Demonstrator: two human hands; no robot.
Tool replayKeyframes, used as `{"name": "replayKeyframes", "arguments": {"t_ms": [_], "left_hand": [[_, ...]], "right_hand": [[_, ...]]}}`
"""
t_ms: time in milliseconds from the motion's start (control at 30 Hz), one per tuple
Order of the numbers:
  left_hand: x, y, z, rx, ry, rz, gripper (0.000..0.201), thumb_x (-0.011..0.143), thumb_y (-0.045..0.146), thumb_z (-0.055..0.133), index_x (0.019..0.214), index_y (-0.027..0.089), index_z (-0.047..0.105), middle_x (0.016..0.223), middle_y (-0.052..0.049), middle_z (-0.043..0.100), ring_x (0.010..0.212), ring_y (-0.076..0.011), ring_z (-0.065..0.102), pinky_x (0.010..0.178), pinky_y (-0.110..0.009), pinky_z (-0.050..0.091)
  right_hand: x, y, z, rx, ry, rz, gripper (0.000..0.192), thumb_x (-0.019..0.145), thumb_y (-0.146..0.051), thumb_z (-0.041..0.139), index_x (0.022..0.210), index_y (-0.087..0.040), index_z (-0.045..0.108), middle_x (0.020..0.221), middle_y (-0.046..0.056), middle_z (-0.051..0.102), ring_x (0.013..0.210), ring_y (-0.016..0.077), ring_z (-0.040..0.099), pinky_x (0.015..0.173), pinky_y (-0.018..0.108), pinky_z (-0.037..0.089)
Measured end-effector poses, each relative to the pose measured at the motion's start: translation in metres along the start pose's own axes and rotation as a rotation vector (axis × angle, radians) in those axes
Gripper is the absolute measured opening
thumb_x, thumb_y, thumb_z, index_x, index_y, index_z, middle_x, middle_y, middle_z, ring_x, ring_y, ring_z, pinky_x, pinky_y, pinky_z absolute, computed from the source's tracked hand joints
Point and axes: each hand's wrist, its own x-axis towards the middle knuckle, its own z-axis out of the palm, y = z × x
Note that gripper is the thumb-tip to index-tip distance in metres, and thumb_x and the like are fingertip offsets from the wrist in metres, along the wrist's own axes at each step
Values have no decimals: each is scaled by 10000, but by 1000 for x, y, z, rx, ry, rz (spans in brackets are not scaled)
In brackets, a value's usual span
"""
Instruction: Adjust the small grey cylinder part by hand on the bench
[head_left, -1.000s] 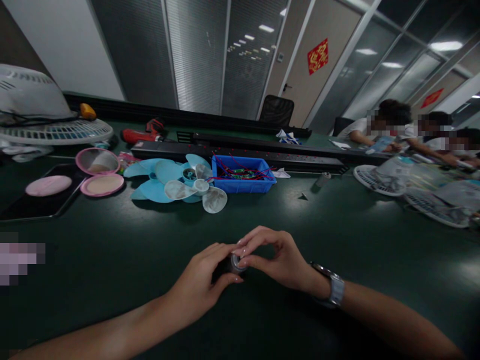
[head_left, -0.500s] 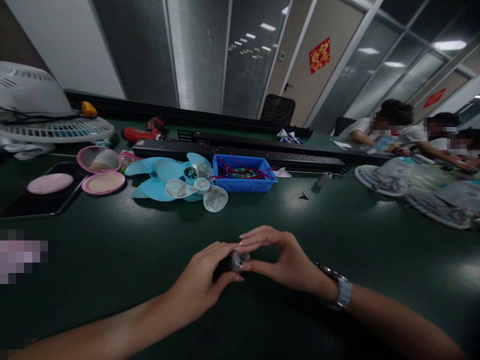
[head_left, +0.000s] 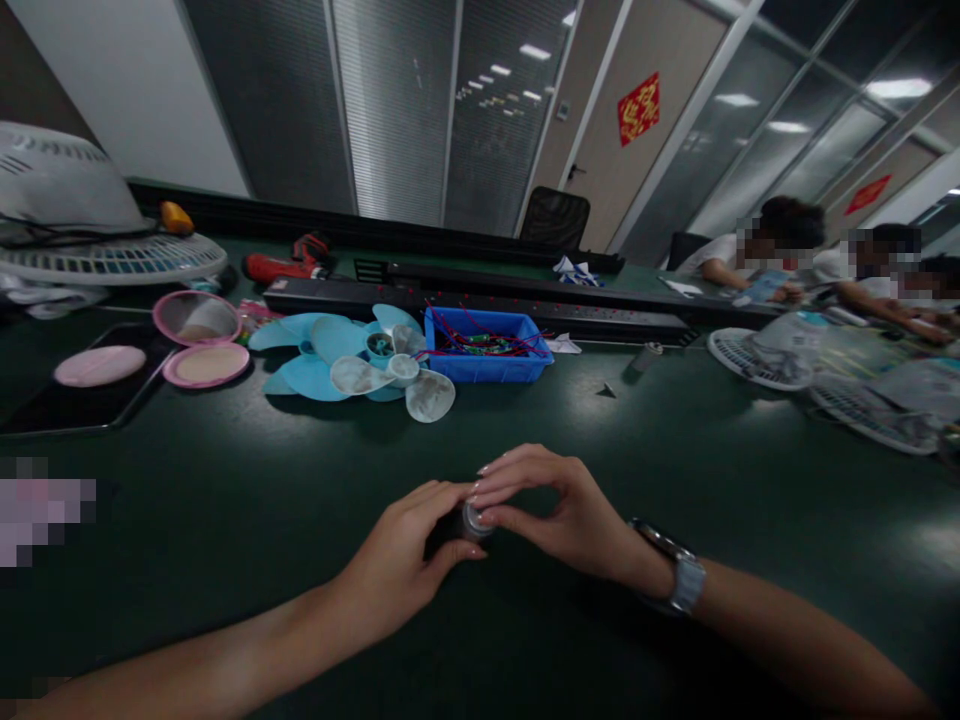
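At the far left of the dark green worktop (head_left: 225, 500) a white fan guard (head_left: 112, 262) lies flat under a white housing, with a pink compact mirror (head_left: 197, 318) and its powder half open in front of it, beside a dark tray (head_left: 45, 415). Next come light blue fan blades (head_left: 315, 355) with a clear blade set (head_left: 405, 380) stacked on them, a red power screwdriver (head_left: 289, 262) behind, and then a blue bin (head_left: 487, 355) full of red wires and small boards.

Low in the middle, the left hand (head_left: 405, 560) curls around a small dark cylindrical part (head_left: 474, 520), thumb and forefinger closed on its body, holding it just above the worktop. The right hand (head_left: 559, 515), with a wristwatch (head_left: 675, 575) on its wrist, pinches the silvery round end of the same part between thumb and fingertips, the other fingers arched over it.

As for progress, the part looks mid-handling: both hands grip it, the cap end sits on or against the body, and whether it is being fitted or removed cannot be told. Nothing finished lies close to the hands.

To the right, more fan guards (head_left: 757, 358) lie on the worktop, where other people sit working, well apart.
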Motion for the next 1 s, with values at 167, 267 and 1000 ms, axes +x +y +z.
{"name": "replayKeyframes", "arguments": {"t_ms": [167,267,1000], "left_hand": [[0,-1,0,4,-2,-18,290,823,150,683,1101,205,619,983,-44,670,890,-211,620,795,-337,503],[0,0,-2,-8,-28,-31,363,838,165,676,1187,223,592,1088,-55,670,984,-226,623,859,-363,499],[-1,0,-3,7,-79,-103,438,852,171,656,1256,298,549,1163,-16,642,1077,-231,604,938,-400,470]], "right_hand": [[5,-4,-2,25,21,-28,143,799,-202,756,924,-268,736,938,-8,769,914,175,697,875,361,511],[1,-3,-14,34,109,-39,149,787,-225,769,926,-267,735,898,-1,769,905,186,697,887,372,511],[-68,51,-52,-168,6,366,162,783,-298,764,942,-273,741,1050,38,715,1124,227,616,942,408,523]]}}
